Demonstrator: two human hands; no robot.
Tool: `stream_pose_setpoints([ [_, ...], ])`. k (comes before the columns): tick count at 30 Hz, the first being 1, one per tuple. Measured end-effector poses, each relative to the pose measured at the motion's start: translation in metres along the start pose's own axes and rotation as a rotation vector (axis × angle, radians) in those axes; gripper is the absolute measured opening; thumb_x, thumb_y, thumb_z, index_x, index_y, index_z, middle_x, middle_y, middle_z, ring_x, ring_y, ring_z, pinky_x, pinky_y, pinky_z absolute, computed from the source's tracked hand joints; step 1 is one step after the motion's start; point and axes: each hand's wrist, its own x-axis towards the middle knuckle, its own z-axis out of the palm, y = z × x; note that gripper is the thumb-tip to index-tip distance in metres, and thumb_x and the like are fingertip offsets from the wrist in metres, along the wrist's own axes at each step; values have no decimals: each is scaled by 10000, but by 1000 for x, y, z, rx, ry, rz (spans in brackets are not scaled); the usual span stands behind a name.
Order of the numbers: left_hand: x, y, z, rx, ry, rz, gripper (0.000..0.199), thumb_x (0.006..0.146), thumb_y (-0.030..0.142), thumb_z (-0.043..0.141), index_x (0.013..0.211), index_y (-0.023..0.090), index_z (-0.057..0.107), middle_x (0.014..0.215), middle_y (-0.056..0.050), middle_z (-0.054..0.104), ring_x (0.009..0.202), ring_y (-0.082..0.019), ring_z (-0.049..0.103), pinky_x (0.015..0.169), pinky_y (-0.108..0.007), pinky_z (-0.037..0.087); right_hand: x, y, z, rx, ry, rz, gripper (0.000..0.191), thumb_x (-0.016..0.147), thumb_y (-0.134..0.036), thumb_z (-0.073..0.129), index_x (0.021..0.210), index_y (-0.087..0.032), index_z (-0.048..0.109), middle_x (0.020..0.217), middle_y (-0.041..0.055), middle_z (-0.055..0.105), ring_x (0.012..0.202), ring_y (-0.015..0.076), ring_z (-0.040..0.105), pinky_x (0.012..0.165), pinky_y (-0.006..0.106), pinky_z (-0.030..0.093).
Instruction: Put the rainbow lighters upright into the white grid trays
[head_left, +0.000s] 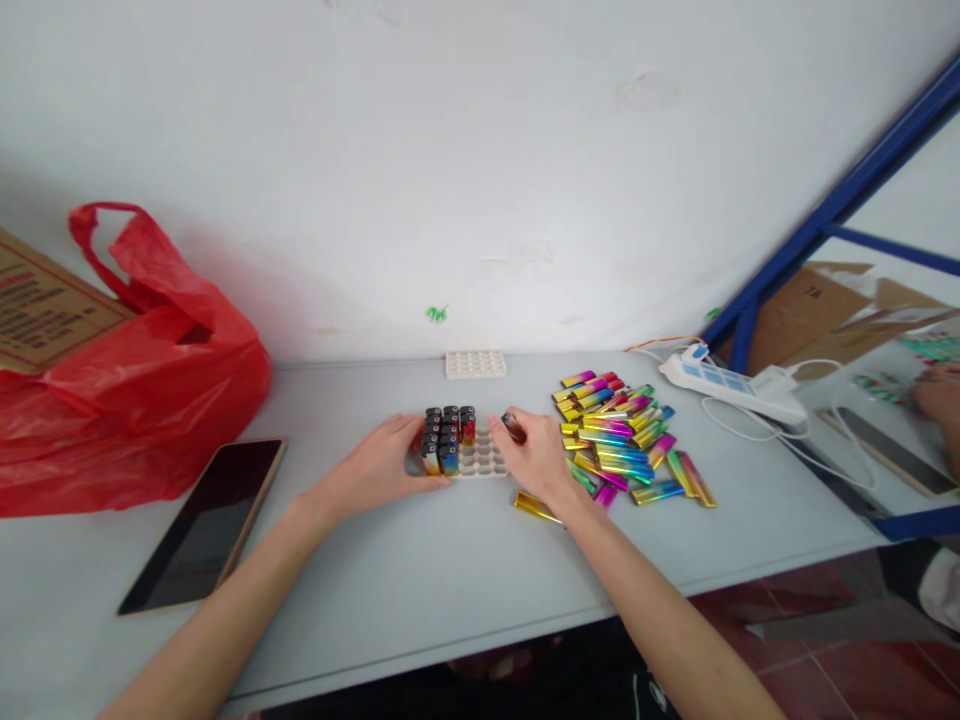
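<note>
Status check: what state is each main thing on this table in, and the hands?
left hand: curved around left end of the gridded tray
right hand: closed on a black-topped piece
gridded tray: partly filled
tray pieces: upright, black ends up
loose coloured pieces: lying down, mostly heaped
second tray: flat, behind the first
touchscreen device: flat, screen dark
red bag: bulging
power strip: plugged into
</note>
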Motion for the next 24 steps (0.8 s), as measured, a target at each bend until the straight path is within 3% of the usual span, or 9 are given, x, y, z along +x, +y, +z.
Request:
stream_pose_setpoints([
  [6, 0, -2, 2, 11, 6, 2, 556, 722, 664, 783, 1009, 220, 611, 1044, -102, 700, 997, -334, 662, 868, -438, 531, 0, 2, 2, -9, -34, 10, 374, 920, -327, 531, 605, -237, 350, 501, -60, 374, 484, 116, 330, 559, 290, 247],
  [12, -1, -1, 1, -17, 21, 15, 538, 722, 639, 792, 1003, 216, 613, 1048, -102, 706, 984, -334, 664, 841, -440, 544, 0, 0, 1, -5, -36, -7, 390, 1003, -459, 531, 699, -241, 424, 559, -48, 479, 524, 132, 418, 585, 278, 280],
  [16, 0, 0, 0, -14, 25, -1, 524, 692, 630, 812, 967, 229, 617, 1007, -104, 708, 947, -343, 662, 814, -465, 552, -1, 1, 0, -18, -33, -28, 430, 997, -475, 549, 669, -239, 403, 543, -47, 474, 513, 130, 403, 583, 282, 275],
  [24, -1, -3, 1, -16, 1, 6, 560, 726, 658, 794, 1030, 223, 612, 1063, -104, 705, 1012, -342, 657, 865, -454, 540, -2, 2, 2, -31, -45, 8, 319, 943, -313, 535, 652, -241, 427, 523, -51, 462, 495, 134, 376, 577, 292, 266],
])
